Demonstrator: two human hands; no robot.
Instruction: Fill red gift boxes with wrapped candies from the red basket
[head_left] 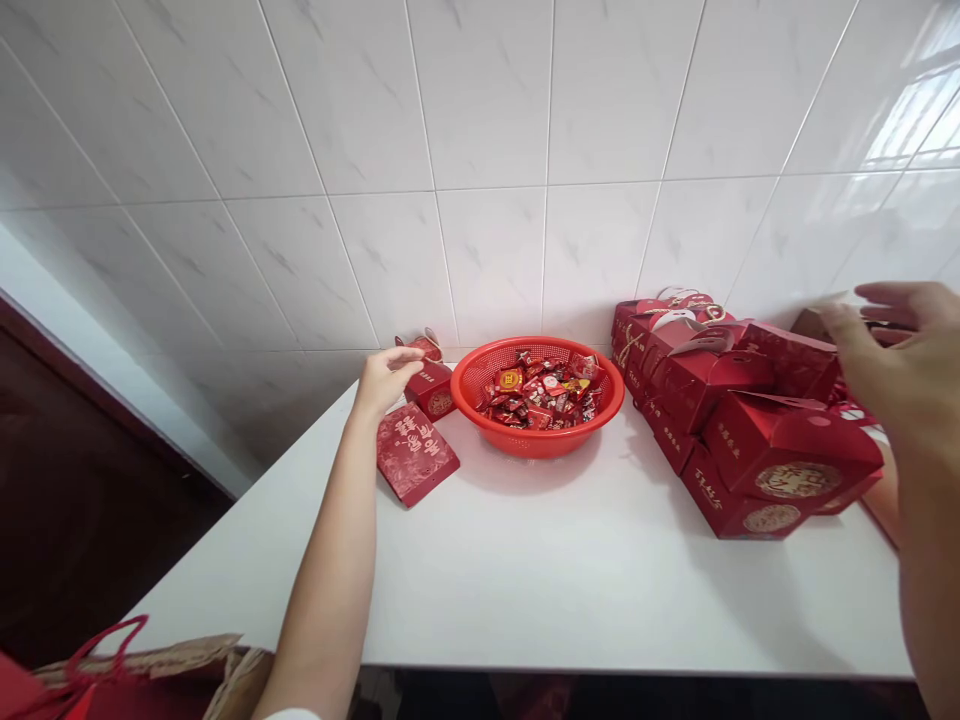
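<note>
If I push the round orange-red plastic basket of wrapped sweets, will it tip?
The round orange-red plastic basket probably won't tip easily, being wide and low. It may slide, since the white tabletop looks smooth. The small, shiny wrapped sweets might shift, as they lie loosely heaped.

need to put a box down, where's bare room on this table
The white table is barest in front of the red colander, between the left forearm and stacked red gift boxes. A smaller patch lies left of that forearm. It's crowded on the right and back left, where a flat red carton and small gift box lie near the left hand.
</note>
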